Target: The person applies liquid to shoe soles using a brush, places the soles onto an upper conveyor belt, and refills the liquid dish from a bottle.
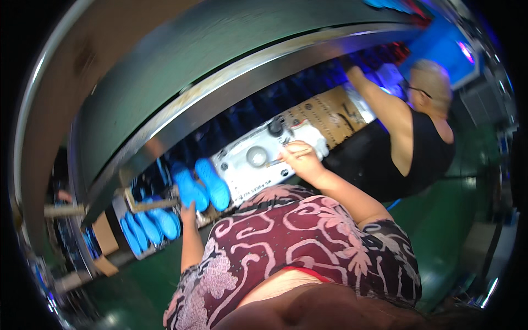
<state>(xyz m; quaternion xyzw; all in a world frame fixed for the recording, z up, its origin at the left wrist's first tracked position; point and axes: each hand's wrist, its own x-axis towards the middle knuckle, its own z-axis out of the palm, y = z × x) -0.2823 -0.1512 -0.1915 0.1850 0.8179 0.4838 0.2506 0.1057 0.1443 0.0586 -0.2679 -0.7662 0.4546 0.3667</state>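
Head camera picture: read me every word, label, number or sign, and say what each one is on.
White board: black print along its near edge, too small and blurred to read.
Brown cardboard: rows of dark print, too blurred to read.
No other lettering can be made out.

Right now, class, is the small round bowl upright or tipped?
Upright: the bowl sits with its round mouth facing up.

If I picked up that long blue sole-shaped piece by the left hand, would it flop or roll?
The long, blue, foam-looking sole-shaped piece at the left hand probably won't roll, because it's flattish. It might bend a little, since it looks thin. That slim shape suggests it's light.
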